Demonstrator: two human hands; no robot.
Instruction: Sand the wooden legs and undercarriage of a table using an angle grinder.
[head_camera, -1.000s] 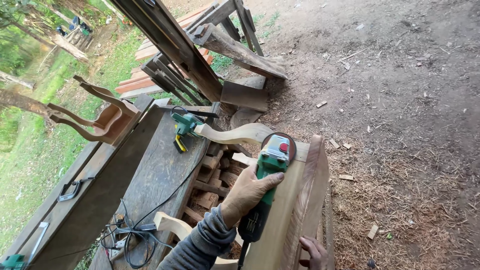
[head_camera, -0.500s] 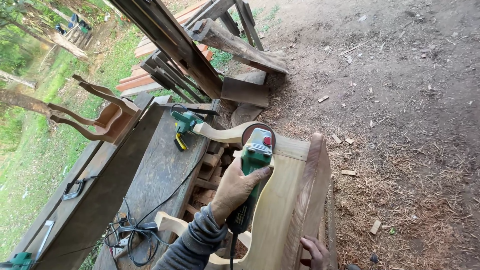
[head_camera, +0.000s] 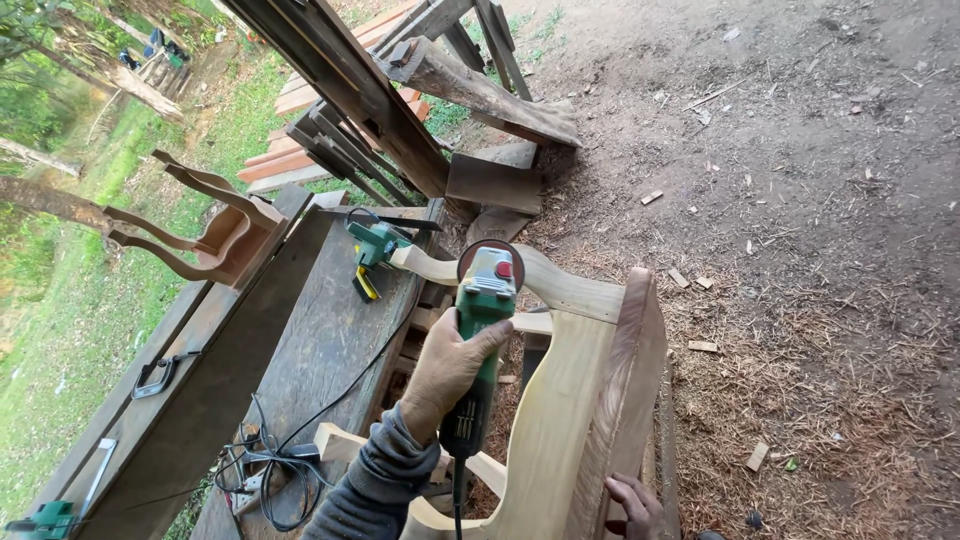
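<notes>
Item, my view: left hand (head_camera: 445, 368) wrapped tight around green angle grinder (head_camera: 478, 330), its disc on the pale curved wooden frame (head_camera: 560, 400) standing beside the workbench (head_camera: 320, 350), right hand (head_camera: 632, 505) steadying the frame's edge; risk, I judge: trailing cord snagging, disc kicking.

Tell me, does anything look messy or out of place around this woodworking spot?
Mostly the ground: wood chips and shavings are strewn across it beside the pale curved frame. A tangled black cord lies bunched on the plank bench. The left hand grips the green grinder normally.
</notes>
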